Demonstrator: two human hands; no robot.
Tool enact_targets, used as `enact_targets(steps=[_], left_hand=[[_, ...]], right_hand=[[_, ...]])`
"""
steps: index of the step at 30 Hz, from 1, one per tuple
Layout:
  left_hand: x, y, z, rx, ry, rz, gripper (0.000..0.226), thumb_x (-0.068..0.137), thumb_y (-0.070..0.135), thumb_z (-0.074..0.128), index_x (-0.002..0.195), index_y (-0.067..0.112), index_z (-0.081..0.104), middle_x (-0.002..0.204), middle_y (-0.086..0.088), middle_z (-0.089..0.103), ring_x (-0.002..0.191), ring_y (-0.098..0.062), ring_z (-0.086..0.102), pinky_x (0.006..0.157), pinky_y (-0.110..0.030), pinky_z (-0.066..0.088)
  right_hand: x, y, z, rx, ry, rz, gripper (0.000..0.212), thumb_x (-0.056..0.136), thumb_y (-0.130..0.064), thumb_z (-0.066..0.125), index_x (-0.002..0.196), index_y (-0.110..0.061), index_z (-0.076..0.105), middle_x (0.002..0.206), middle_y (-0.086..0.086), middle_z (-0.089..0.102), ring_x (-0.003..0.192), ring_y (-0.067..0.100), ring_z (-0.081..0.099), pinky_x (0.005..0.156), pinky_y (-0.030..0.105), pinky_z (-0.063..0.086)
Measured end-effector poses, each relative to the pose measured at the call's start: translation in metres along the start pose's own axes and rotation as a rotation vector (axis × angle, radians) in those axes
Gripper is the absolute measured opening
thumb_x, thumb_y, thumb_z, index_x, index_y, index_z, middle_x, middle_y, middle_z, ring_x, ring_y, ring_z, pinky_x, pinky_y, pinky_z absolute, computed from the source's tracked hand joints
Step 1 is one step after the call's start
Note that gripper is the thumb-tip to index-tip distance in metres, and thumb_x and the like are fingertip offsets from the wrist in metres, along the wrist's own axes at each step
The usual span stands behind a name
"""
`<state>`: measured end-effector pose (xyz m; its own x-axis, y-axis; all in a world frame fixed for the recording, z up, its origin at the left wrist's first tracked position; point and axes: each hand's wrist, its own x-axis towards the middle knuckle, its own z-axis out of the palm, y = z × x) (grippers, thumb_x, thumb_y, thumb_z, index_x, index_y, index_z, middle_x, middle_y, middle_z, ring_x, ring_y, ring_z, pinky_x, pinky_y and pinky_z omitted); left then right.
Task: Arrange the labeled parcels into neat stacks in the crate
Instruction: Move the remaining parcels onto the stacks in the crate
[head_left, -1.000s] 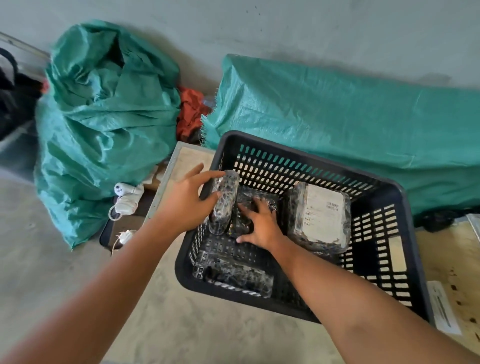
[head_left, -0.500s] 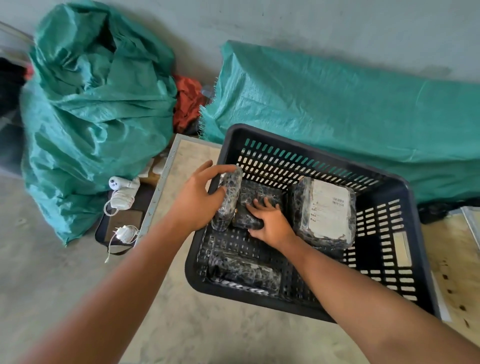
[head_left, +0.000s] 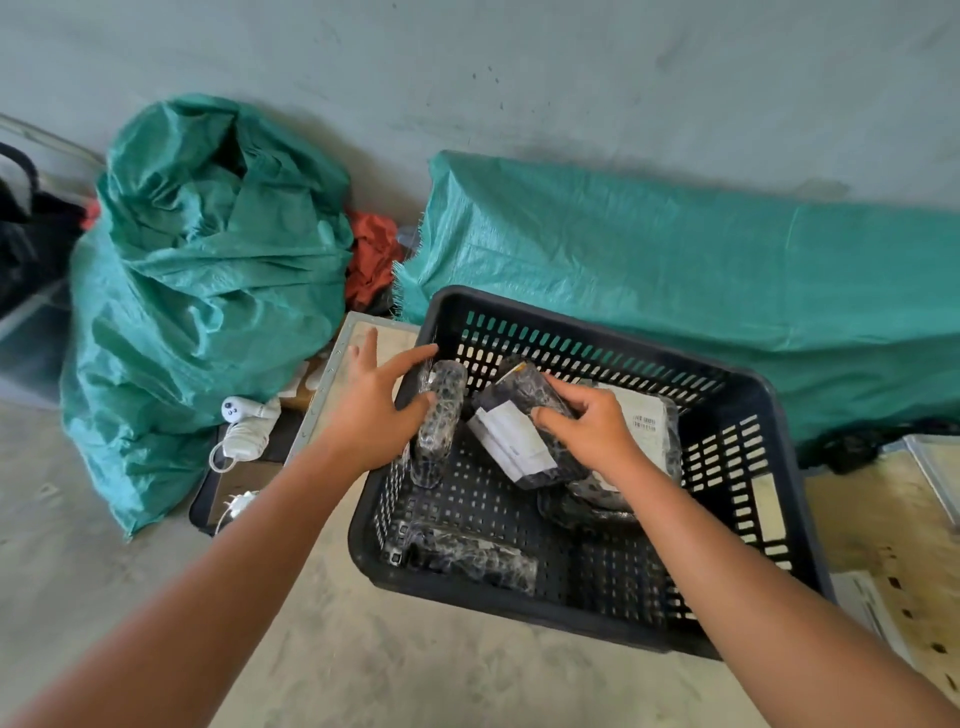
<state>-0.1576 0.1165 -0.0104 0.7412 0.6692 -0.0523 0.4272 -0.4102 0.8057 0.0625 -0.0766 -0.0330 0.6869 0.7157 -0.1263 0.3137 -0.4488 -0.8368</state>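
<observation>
Near the far left corner of the black crate (head_left: 769, 525), the right hand (head_left: 597, 431) grips a tilted labeled parcel (head_left: 524, 441), its long axis pointing toward the near right corner. The left hand (head_left: 376, 402), fingers spread, steadies an upright parcel (head_left: 439, 421) against the left wall. I count four parcels for sure, all inside.

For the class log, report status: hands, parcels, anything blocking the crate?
Left hand steadies a narrow bubble-wrapped parcel standing on edge. Right hand grips a tilted dark parcel with a white label. Black slotted plastic crate unobstructed.
</observation>
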Motion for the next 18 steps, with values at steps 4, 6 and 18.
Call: enact_targets(steps=[4, 6, 18], left_hand=[[-0.003, 0.027, 0.004, 0.205, 0.101, 0.4, 0.056, 0.092, 0.025, 0.073, 0.144, 0.029, 0.054, 0.169, -0.008, 0.016, 0.155, -0.032, 0.015, 0.112, -0.043, 0.03], [0.0, 0.042, 0.015, 0.115, 0.026, 0.412, 0.064, 0.091, 0.029, 0.072, 0.149, 0.034, 0.046, 0.169, -0.003, 0.015, 0.156, -0.029, 0.016, 0.114, -0.045, 0.032], [0.012, 0.058, 0.061, 0.002, -0.463, 0.213, 0.076, 0.097, 0.034, 0.066, 0.147, 0.067, 0.019, 0.126, 0.001, 0.044, 0.117, -0.016, 0.049, 0.107, -0.031, 0.039]], right_hand=[[-0.004, -0.017, -0.029, 0.153, -0.036, 0.021, 0.043, 0.085, -0.011, 0.08, 0.104, -0.048, 0.073, 0.092, -0.024, 0.078, 0.086, -0.005, 0.074, 0.071, 0.007, 0.052], [-0.003, -0.028, -0.041, 0.201, -0.066, 0.041, 0.042, 0.086, -0.008, 0.078, 0.091, -0.049, 0.076, 0.088, -0.023, 0.079, 0.081, -0.006, 0.074, 0.067, 0.004, 0.05], [0.014, -0.046, -0.085, 0.257, -0.335, 0.177, 0.03, 0.084, -0.026, 0.081, 0.113, -0.036, 0.079, 0.109, 0.003, 0.08, 0.097, 0.02, 0.076, 0.086, 0.037, 0.061]])
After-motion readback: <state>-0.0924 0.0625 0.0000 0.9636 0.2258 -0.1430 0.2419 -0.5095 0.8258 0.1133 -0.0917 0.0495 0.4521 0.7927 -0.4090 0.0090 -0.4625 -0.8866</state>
